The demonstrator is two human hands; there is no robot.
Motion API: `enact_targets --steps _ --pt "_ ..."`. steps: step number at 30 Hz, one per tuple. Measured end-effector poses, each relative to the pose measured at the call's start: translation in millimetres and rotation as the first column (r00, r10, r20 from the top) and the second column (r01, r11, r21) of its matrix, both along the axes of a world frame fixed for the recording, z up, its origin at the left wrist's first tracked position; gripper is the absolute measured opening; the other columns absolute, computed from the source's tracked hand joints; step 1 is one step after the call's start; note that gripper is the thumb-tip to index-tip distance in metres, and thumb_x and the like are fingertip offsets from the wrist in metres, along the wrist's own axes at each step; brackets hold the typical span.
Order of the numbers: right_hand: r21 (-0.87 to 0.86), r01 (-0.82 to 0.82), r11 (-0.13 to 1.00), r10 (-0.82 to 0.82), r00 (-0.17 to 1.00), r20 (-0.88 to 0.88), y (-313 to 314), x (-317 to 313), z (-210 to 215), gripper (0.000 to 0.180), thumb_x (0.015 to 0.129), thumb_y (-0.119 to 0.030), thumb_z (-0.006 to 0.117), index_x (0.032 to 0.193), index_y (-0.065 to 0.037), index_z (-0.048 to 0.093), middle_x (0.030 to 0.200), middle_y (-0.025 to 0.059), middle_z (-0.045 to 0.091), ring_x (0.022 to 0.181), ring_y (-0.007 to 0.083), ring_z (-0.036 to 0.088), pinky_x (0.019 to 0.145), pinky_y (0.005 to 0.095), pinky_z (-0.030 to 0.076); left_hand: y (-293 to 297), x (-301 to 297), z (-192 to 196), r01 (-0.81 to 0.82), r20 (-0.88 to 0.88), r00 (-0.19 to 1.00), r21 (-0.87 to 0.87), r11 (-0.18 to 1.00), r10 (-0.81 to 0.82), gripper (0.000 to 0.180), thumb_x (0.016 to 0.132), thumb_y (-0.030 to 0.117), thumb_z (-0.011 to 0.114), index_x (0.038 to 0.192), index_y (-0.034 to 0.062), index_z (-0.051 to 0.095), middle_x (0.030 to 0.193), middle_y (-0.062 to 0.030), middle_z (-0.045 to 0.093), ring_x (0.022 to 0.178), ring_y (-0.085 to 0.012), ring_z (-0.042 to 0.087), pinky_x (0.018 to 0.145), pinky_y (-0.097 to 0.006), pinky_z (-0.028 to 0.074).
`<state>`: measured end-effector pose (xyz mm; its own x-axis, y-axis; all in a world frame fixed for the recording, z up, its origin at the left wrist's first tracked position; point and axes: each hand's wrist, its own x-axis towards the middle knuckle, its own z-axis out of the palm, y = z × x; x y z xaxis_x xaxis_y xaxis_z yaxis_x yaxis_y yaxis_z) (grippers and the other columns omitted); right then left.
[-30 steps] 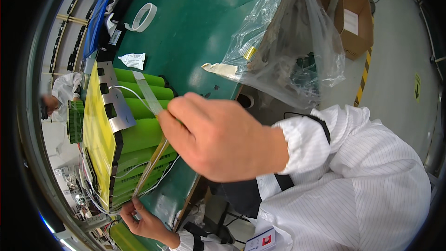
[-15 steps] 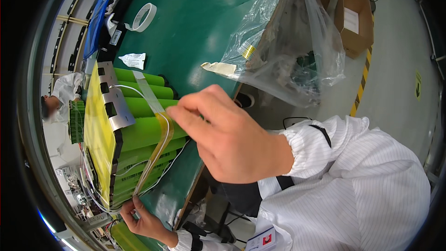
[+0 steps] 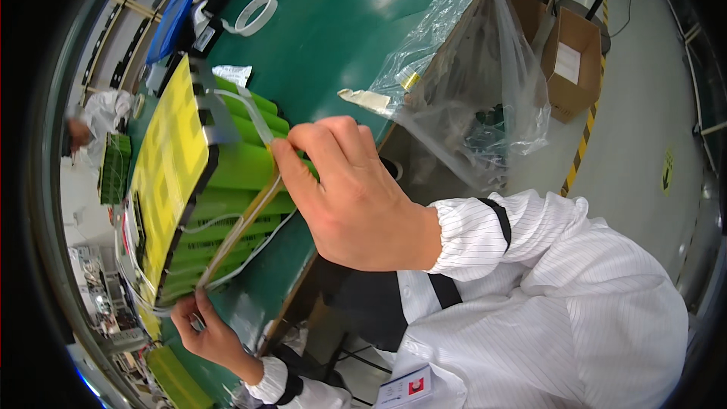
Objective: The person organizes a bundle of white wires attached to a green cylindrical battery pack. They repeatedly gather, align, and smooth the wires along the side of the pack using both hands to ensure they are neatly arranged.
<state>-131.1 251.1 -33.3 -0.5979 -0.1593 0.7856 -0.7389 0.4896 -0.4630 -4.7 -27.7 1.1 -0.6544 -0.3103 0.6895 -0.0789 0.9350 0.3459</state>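
Observation:
A battery pack of green cylindrical cells [image 3: 254, 170] with a yellow-covered end face [image 3: 163, 182] stands tilted on the bench at the left. A thin white wire [image 3: 261, 198] runs down its side beside an amber tape strip [image 3: 241, 236]. My right hand [image 3: 352, 193] is at the upper part of this strip, thumb and forefinger pinched together. What lies between those fingertips is hidden. At the pack's lower corner my left hand [image 3: 216, 337] pinches the white wires where they come together. A clear tape piece [image 3: 257, 117] crosses the upper cells.
On the green bench [image 3: 326, 23] lie a white tape roll [image 3: 256, 15] and a white tube [image 3: 232, 74]. A clear plastic bag [image 3: 492, 98] hangs over its edge. Cardboard boxes [image 3: 573, 68] stand on the floor at right. Another person [image 3: 106, 117] is at far left.
The pack has tipped a little, its top edge now higher in view. My right fingertips have moved up along the tape strip; my left hand stays at the lower corner. The view has shifted slightly.

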Motion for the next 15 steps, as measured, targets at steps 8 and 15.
enact_targets --steps 8,15 --pt "-0.089 -0.25 0.964 0.255 0.966 0.05 15 -11 3 0.053 0.073 -0.003 0.068 0.123 0.012 0.057 0.118 0.0253 0.053 0.106 0.0421 0.051 0.097 0.0463 0.043 -7 0 0 0.076 -0.004 0.997 -0.019 0.997 -0.076 0.016 0.093 0.009 0.075 0.089 -0.0003 0.062 0.076 0.0005 0.056 0.071 -0.0103 0.046 0.064 -0.026 0.036" --pt "-0.066 -0.143 0.988 0.125 0.966 -0.225 25 -15 3 0.032 0.071 -0.002 0.08 0.102 0.0 0.074 0.087 0.0099 0.064 0.076 0.0255 0.057 0.065 0.0333 0.049 1 -2 1 0.107 -0.055 0.993 0.052 0.993 -0.104 0.014 0.088 0.003 0.077 0.088 -0.0014 0.063 0.078 -0.0021 0.058 0.073 -0.0132 0.05 0.069 -0.026 0.04"
